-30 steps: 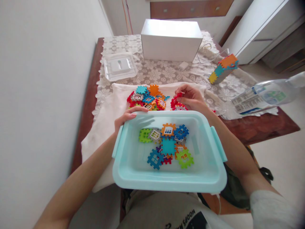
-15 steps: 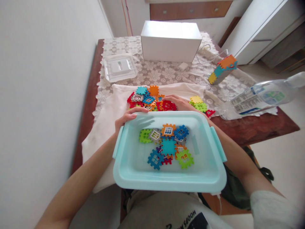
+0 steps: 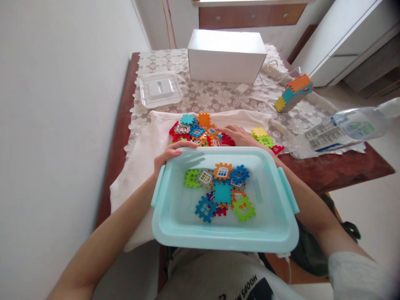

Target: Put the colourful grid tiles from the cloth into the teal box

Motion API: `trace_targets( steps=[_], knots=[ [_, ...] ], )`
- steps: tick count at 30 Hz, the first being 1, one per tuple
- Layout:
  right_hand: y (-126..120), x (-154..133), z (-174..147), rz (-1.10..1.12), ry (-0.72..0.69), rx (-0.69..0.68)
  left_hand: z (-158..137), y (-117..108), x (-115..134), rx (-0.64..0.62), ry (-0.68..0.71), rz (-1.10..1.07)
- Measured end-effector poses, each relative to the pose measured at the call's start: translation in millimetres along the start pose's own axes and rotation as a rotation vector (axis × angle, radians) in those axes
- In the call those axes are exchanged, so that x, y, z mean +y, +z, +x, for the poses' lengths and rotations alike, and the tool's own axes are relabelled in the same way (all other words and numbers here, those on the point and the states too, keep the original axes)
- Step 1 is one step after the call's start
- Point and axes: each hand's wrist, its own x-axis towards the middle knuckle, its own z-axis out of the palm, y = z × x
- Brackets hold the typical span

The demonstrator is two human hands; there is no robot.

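Observation:
A pale aqua plastic tub (image 3: pixel 225 241) is in front of me, with several colourful notched building tiles (image 3: pixel 222 193) lying in it. My left hand (image 3: pixel 170 154) is closed on the tub's far left corner, fingers over the rim. Beyond the tub, my right hand (image 3: pixel 236 134) reaches over a pile of similar tiles (image 3: pixel 197 131) on a white cloth. Its visible fingers stretch out over a red tile (image 3: pixel 228 141) at the pile's right side; the thumb and lower palm are hidden. My right forearm rests against or passes close beside the tub's right side.
A smaller group of yellow, green and red tiles (image 3: pixel 263 139) lies right of the hand. Further back stand a white box (image 3: pixel 226 64), a clear plastic lid (image 3: pixel 160 89) and an assembled tile block (image 3: pixel 293 93). A plastic bottle (image 3: pixel 343 127) lies near the table's right edge.
My right hand has shifted slightly right and toward me, and the red tile with it. An orange window tile now shows where the red one was. The tub and left hand keep their places.

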Motion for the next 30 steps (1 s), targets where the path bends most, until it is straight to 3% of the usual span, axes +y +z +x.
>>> trace_targets(
  steps=[4,15,19,22,26,30],
  knots=[
    [2,3,-2,-0.064,-0.014,-0.036,2,3,4,0.023,-0.062,-0.004],
    [-2,-6,2,0.128,0.031,0.125,2,6,4,0.063,-0.118,-0.020],
    [-7,-7,2,0.167,-0.002,0.218,2,5,3,0.017,-0.050,-0.039],
    [-12,-8,1,0.149,0.022,0.246,-2,4,4,0.074,-0.106,-0.027],
    [-19,-10,-1,0.064,0.034,0.210,-6,9,11,0.182,-0.217,-0.007],
    [-19,-8,-3,0.025,0.037,0.108,2,17,17,0.184,-0.320,-0.038]
  ],
)
